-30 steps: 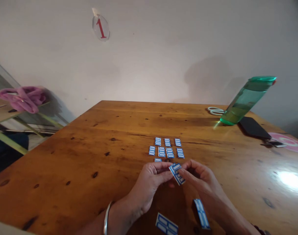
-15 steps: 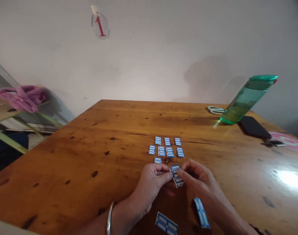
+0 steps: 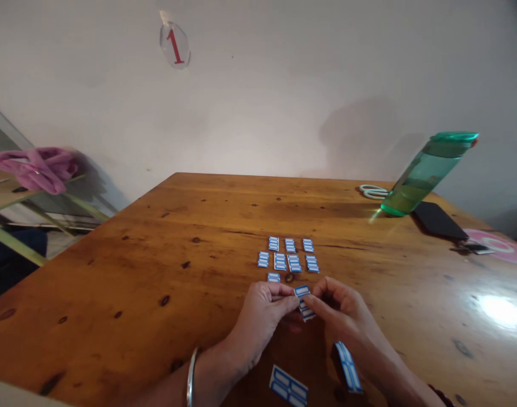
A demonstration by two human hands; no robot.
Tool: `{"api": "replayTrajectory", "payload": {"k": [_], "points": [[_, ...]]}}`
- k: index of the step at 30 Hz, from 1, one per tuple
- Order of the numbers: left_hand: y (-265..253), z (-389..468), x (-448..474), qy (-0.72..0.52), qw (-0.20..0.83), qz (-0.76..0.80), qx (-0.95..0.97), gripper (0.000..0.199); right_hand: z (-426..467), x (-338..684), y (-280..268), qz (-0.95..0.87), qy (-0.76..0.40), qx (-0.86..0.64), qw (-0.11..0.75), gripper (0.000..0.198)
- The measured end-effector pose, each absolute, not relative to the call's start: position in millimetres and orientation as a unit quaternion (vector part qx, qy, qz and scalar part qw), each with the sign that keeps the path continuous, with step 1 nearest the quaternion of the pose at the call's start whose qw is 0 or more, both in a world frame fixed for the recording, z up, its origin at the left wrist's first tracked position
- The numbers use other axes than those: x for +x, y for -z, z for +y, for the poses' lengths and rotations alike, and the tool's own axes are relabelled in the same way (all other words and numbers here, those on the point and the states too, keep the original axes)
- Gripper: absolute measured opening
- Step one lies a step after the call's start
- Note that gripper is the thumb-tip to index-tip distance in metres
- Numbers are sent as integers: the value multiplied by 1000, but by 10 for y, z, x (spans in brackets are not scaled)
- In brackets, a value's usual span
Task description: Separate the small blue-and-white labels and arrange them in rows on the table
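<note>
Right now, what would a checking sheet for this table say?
Surface: wooden table, glare at right.
Work things: blue-white labels held, count unclear; eight similar pieces or piles beyond; larger sheet and stack nearer.
Clutter: green bottle, dark flat object, pink disc, right.
Hands: left hand and right hand, both pinching the labels.
Cables: pale loops beside bottle, possibly cable.
Surroundings: wall, red-number sign, pink cloth at left.

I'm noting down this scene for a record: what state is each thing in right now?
Left hand: pinching the held piece
Right hand: gripping it too, thumb on top
Held piece: tilted, partly covered by fingers
Eight small pieces: lying in rough rows
Stack: lying near the right forearm
Loose sheet: lying, cut off by the picture's edge
Green bottle: standing, partly filled
Cable: looped
Black device: lying flat
Pink cloth: bunched up
</note>
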State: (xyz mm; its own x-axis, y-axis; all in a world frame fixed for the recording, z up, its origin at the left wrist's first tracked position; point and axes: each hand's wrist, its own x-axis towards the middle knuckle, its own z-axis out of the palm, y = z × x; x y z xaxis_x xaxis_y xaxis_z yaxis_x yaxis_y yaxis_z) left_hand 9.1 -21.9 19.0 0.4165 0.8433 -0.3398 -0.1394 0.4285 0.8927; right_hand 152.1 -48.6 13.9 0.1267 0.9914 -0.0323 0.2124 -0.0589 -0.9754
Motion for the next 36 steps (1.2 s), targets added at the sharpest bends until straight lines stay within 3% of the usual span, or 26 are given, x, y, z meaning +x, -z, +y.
{"api": "replayTrajectory", "payload": {"k": [6, 11, 16, 18, 24, 31, 36], "points": [[-203, -226, 102, -351, 719, 414, 435, 26, -513, 1505, -111, -545, -372, -602, 450, 28], [-295, -130, 16, -409, 675, 430, 439, 17, -627, 1459, -240, -619, -258, -612, 418, 14], [-341, -23, -98, -442, 670, 429, 414, 19, -820, 1314, -211, -813, -157, -522, 203, 7], [-342, -14, -109, -446, 670, 430, 409, 20, -875, 1263, -95, -854, -81, -490, 155, 15], [-356, -31, -100, -441, 675, 432, 405, 19, -917, 1226, 225, -852, 80, -482, 186, 13], [-364, -35, -98, -429, 682, 418, 420, 16, -918, 1206, 179, -871, 74, -454, 172, 19], [-329, -27, -111, -431, 679, 418, 422, 17, -866, 1192, 237, -850, 55, -473, 226, 24]]}}
